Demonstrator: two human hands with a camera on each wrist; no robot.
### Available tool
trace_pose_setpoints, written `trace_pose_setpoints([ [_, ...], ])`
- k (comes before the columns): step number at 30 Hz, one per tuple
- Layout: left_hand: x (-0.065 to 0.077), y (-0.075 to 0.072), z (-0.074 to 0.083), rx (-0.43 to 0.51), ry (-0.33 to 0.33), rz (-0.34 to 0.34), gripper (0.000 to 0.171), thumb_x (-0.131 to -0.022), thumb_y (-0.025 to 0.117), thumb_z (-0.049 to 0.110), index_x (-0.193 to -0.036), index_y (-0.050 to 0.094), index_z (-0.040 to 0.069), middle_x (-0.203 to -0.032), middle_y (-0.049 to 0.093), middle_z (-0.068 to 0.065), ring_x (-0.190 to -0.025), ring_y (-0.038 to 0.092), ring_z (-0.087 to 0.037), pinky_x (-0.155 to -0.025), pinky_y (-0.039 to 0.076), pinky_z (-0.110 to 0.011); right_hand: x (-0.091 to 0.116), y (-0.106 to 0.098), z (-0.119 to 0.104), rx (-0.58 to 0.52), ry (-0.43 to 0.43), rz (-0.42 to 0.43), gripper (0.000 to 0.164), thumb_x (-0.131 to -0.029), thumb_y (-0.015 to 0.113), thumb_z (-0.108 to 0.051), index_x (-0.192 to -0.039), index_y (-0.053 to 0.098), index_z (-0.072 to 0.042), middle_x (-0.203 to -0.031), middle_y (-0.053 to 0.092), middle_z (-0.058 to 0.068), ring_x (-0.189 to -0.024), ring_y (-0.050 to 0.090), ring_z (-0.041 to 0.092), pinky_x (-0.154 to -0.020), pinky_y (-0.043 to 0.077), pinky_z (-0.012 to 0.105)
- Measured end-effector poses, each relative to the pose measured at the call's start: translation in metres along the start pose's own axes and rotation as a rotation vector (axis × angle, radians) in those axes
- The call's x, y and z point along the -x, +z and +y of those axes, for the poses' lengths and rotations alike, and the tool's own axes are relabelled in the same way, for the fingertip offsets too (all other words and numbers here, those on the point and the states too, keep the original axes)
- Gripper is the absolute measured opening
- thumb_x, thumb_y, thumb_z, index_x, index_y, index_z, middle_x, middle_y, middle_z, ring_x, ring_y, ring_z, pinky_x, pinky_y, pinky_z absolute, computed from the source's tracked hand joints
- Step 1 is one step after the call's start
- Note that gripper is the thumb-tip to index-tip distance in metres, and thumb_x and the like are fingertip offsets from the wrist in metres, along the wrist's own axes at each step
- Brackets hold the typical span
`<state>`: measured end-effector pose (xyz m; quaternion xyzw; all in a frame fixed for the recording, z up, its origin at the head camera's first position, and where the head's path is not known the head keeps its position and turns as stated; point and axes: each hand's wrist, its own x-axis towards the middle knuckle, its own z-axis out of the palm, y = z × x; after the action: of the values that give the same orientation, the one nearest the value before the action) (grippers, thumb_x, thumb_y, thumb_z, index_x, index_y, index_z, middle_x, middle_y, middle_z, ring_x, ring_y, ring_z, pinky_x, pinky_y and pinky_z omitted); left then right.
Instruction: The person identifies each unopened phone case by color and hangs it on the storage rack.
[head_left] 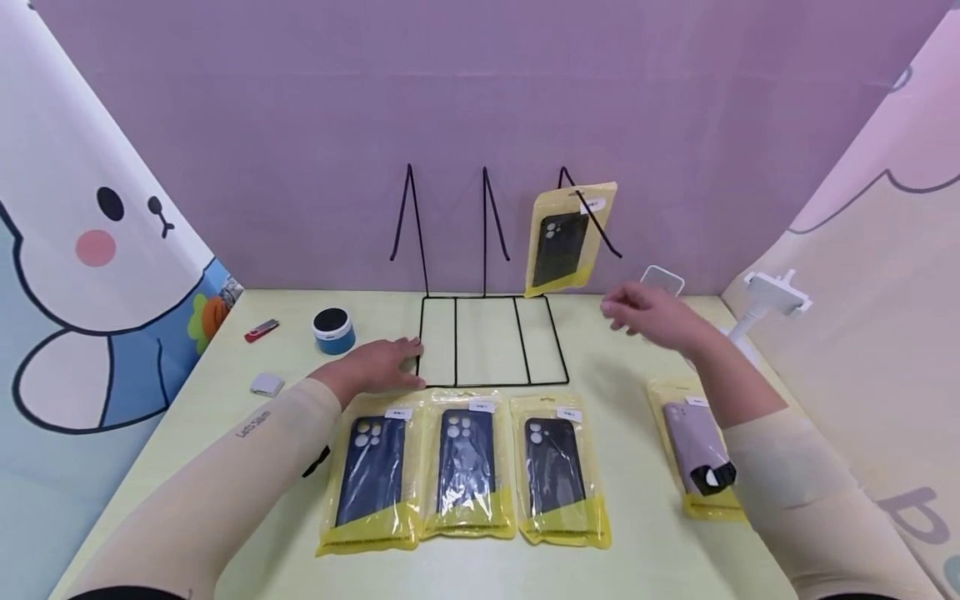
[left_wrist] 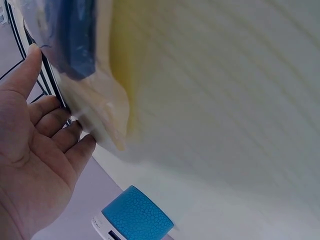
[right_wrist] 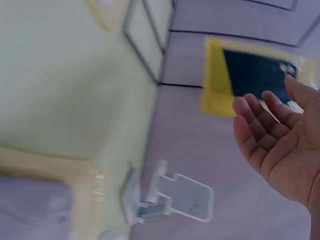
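My left hand (head_left: 381,367) rests at the left side of a black wire display rack (head_left: 495,386), fingertips and thumb spread along its base wire. Off to the right, my right hand (head_left: 656,317) is in the air with fingers loosely bent and nothing in them. Beyond its fingertips, a yellow-edged pouch with a dark phone case (head_left: 561,246) hangs on the rack's right hook. In front of the rack lie three more pouched phone cases: a left one (head_left: 371,471), a middle one (head_left: 467,467) and a right one (head_left: 557,471).
A pouched purple phone case (head_left: 693,437) lies under the right forearm. Behind it stands a white phone stand (head_left: 772,296). At left are a blue round speaker (head_left: 333,333), a red USB stick (head_left: 261,331) and a small white block (head_left: 267,384). Purple cloth (head_left: 300,167) backs the table.
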<state>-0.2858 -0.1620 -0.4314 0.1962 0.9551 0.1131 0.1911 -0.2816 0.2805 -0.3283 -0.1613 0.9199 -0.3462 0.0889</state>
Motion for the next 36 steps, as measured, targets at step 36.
trace_pose_setpoints([
  [36, 0.005, -0.004, 0.0, 0.028, 0.022, 0.003, 0.08, -0.093, 0.06, 0.052, -0.157, 0.027, 0.015, -0.163, 0.018, -0.015, -0.147, 0.023, -0.039, -0.118, 0.025, -0.053, 0.002, 0.096, 0.022, 0.261, -0.02, -0.356, 0.011, -0.093, 0.066, -0.02, -0.084, 0.062, -0.015, -0.073, 0.052, -0.004, -0.068, 0.048, 0.011, -0.064, 0.039, 0.028],
])
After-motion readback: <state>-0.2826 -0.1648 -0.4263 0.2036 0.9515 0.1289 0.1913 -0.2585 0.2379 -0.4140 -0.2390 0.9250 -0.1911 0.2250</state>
